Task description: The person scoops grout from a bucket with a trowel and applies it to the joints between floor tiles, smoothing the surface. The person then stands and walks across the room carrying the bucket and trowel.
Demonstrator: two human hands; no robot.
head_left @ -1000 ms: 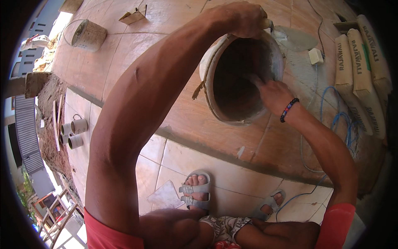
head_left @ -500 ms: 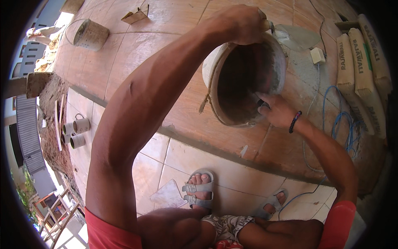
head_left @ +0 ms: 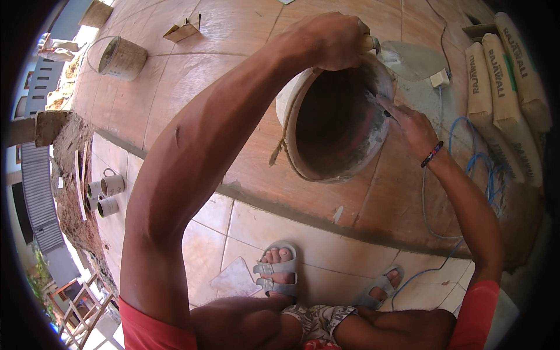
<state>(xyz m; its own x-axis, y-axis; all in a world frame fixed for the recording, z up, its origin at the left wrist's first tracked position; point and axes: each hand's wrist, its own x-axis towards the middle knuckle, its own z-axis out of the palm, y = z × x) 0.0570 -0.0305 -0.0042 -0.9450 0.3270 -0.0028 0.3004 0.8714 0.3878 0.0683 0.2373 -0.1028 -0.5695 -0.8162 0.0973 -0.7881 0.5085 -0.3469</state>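
a trowel (head_left: 412, 61) is clasped in the left hand (head_left: 343, 44); the right hand (head_left: 412, 127) is held at the bucket (head_left: 333, 125), its grip not discernible.

Building site, with trowel (head_left: 411, 60) and sacks (head_left: 500, 87)

Daylight enters from the left; the tiled floor (head_left: 192, 67) shows glare. The bucket (head_left: 335, 125) interior is dark. Fisheye curvature and black vignetting border the view.

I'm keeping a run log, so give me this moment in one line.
left hand: closed on handle of trowel | right hand: at right rim of bucket, grip unclear | sacks: far right
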